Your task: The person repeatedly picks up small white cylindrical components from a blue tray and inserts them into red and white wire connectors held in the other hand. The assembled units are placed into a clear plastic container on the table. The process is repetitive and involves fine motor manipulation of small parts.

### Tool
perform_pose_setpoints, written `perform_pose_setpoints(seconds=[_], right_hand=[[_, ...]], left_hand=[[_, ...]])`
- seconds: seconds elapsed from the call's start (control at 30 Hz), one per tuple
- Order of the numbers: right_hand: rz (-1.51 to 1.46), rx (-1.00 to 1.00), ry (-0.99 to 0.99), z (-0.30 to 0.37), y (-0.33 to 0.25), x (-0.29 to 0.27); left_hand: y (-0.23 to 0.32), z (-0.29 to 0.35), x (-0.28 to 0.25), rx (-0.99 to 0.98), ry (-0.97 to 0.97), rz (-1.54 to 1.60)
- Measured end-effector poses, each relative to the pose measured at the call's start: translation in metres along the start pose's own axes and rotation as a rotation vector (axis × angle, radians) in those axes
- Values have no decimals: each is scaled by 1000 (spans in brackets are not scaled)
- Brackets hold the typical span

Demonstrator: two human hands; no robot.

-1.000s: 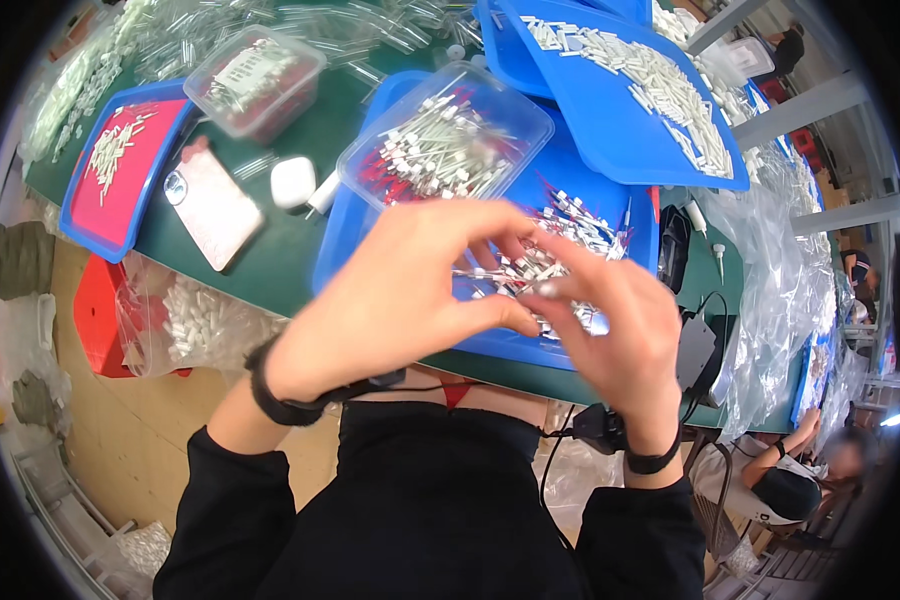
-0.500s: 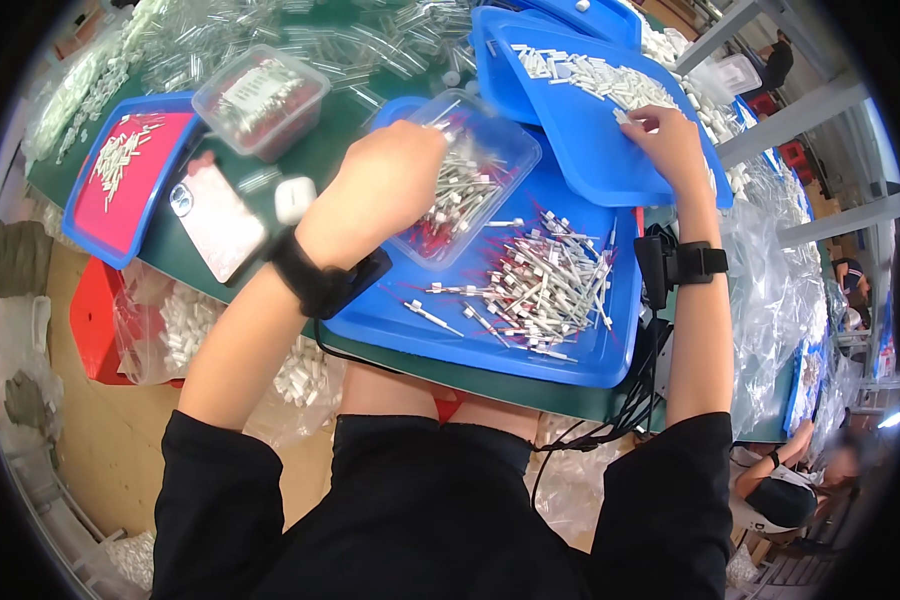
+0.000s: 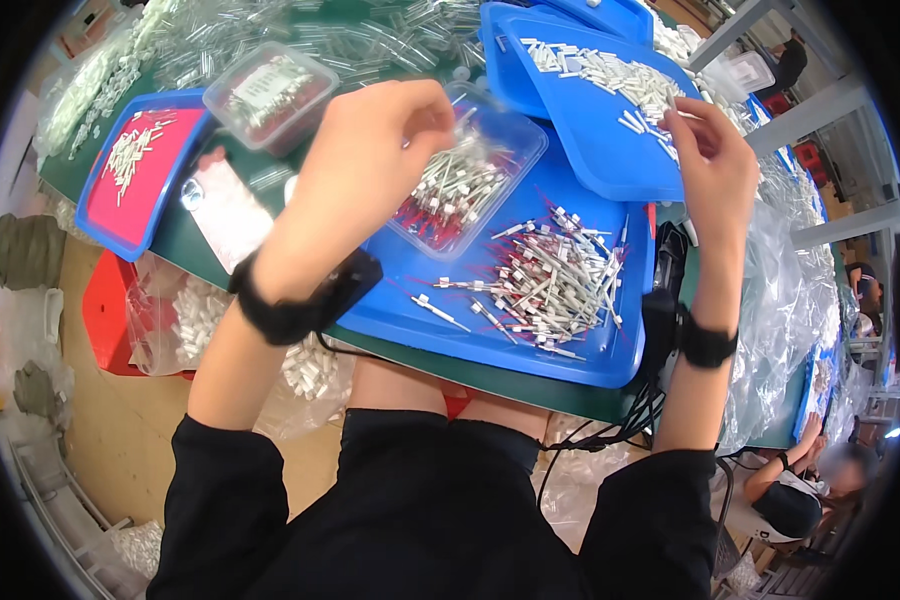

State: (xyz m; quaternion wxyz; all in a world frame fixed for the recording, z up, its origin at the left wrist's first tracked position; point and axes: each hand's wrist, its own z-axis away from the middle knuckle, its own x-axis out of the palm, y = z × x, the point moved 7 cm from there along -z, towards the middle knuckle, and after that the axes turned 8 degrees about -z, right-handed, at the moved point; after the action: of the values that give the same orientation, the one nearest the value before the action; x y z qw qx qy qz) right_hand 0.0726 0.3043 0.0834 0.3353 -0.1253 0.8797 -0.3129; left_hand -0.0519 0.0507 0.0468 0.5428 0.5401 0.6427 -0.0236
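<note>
My left hand [image 3: 395, 135] is closed, fingers curled, over the left side of a clear plastic container [image 3: 448, 245]. In that container lies a bundle of thin white sticks [image 3: 468, 182] with red ends. What the curled fingers hold, if anything, is hidden. My right hand [image 3: 715, 155] pinches thumb and fingertips together above the right side of a raised blue tray [image 3: 595, 165]. Small white tubes [image 3: 610, 80] are strewn over that tray. Whatever is in this pinch is too small to make out. A large blue tray [image 3: 590, 370] below carries a loose pile of white-and-red sticks [image 3: 550, 275].
To the left are a blue-rimmed red tray [image 3: 110, 215] of white pieces, a phone [image 3: 232, 205] and a lidded clear box [image 3: 270, 95]. Clear tubes [image 3: 390, 40] cover the table's far side. Black cables [image 3: 635, 410] hang at the front edge. A co-worker [image 3: 785, 495] sits at right.
My right hand has lifted off the white tubes and moved right, still pinched. My left hand has shifted slightly up and left, uncovering more of the container.
</note>
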Motion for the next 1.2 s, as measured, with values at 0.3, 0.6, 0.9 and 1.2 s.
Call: perform_pose_setpoints(seconds=[0.3, 0.6, 0.9, 1.2], right_hand=[[-539, 6, -361, 89, -97, 18], [-696, 129, -346, 105, -84, 1], [-235, -239, -290, 105, -102, 9], [-238, -166, -178, 110, -94, 3]], left_hand=[[73, 47, -18, 323, 104, 180], [85, 61, -19, 445, 223, 192], [94, 67, -4, 515, 219, 140], [70, 57, -6, 242, 46, 396]])
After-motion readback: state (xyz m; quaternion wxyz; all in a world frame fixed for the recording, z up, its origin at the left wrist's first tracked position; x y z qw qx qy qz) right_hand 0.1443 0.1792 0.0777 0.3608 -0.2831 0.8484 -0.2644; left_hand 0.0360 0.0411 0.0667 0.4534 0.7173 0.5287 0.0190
